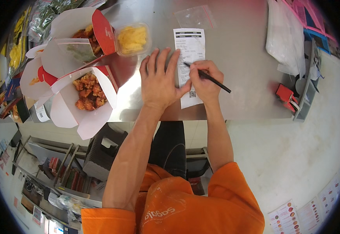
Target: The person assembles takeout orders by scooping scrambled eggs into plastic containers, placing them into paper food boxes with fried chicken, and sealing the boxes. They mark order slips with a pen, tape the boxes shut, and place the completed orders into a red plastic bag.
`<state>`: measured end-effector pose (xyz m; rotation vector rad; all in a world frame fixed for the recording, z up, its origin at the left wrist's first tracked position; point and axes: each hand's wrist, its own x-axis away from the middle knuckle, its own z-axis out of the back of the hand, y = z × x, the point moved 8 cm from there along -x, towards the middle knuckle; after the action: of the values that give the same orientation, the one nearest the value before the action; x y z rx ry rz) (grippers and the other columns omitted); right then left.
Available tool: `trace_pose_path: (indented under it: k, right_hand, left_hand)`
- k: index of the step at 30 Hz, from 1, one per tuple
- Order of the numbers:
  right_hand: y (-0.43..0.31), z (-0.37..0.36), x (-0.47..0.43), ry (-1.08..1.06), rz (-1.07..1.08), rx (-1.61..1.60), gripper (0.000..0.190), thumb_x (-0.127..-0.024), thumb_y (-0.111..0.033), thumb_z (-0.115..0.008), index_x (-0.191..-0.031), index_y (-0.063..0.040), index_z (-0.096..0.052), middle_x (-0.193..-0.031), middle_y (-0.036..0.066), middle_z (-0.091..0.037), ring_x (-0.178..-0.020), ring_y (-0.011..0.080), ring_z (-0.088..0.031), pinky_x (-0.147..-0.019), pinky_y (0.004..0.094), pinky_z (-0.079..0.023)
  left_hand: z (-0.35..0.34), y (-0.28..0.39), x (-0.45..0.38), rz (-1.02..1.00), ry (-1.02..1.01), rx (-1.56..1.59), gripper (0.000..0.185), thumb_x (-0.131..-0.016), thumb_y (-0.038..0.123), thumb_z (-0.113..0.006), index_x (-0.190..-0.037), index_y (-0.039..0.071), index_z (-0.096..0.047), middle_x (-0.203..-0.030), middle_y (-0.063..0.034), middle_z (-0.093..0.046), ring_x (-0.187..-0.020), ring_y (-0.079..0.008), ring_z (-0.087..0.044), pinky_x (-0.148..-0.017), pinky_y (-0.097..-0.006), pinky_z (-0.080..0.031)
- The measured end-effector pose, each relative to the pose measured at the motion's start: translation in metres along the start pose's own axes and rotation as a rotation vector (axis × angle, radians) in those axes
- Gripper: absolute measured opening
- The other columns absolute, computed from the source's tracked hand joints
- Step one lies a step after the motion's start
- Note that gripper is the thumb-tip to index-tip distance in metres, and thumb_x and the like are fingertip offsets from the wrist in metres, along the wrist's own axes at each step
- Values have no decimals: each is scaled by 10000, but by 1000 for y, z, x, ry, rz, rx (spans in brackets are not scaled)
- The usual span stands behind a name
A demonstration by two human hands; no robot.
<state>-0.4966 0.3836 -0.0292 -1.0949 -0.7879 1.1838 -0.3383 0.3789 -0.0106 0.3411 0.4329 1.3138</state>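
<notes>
A long printed paper receipt (191, 101) lies on the stainless steel counter (240, 99) in front of me. My right hand (207, 79) holds a black pen (216, 81), its tip on or just over the receipt's printed lines. Flat on the counter with fingers spread, my left hand (161, 77) touches the receipt's left edge. Above my left hand stands a clear plastic tub of yellow fruit-like pieces (132, 38). Further left is an open takeaway box (111, 87) of glazed fried chicken pieces (89, 92).
Behind that box stands another open red-and-white box (104, 35) of food. A clear zip bag (195, 17) lies beyond the receipt. White plastic bags (285, 38) hang over the right side, above a red stapler-like tool (285, 95). A grey plastic stool (102, 155) is under the counter.
</notes>
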Motion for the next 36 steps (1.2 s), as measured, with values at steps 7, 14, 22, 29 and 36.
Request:
trace_pose_path:
  k: [7, 14, 22, 29, 36]
  right_hand:
    - [21, 36, -3, 339, -158, -311, 133, -963, -1, -605, -1061, 36, -522, -892, 135, -663, -793, 179, -684, -800, 312, -584]
    - [48, 41, 8, 238, -273, -384, 165, -965, -37, -631, -1091, 12, -535, -988, 151, -655, -853, 197, -683, -788, 337, -597]
    - [25, 34, 2, 300, -201, -403, 150, -971, -54, -623, -1066, 1, -522, -910, 123, -659, -808, 176, -649, -771, 328, -567]
    - [10, 5, 12, -52, 79, -116, 104, -875, -33, -707, -896, -48, -606, -865, 45, -661, -696, 98, -599, -639, 253, -501]
    - [-1, -5, 11, -62, -8, -229, 110, -866, 29, -697, -894, -5, -596, -890, 51, -674, -721, 63, -589, -619, 227, -486]
  left_hand:
    - [-2, -1, 1, -2, 21, 30, 813, -711, 529, -743, -1396, 143, -538, -1394, -113, -490, -1341, -355, -411, -1108, -551, -301]
    - [0, -9, 6, 35, -71, 132, 843, -767, 529, -710, -1432, 69, -471, -1421, -168, -455, -1369, -388, -374, -1150, -566, -275]
    - [7, 0, 15, -8, -86, 142, 909, -773, 579, -687, -1469, 61, -416, -1450, -162, -423, -1400, -371, -330, -1175, -536, -233]
    - [6, -4, 5, 36, -37, 87, 888, -720, 540, -733, -1440, 95, -466, -1427, -150, -457, -1364, -380, -381, -1145, -572, -273]
    - [2, 0, 2, -6, -18, 17, 884, -696, 552, -742, -1443, 149, -493, -1413, -106, -461, -1371, -342, -372, -1117, -545, -280]
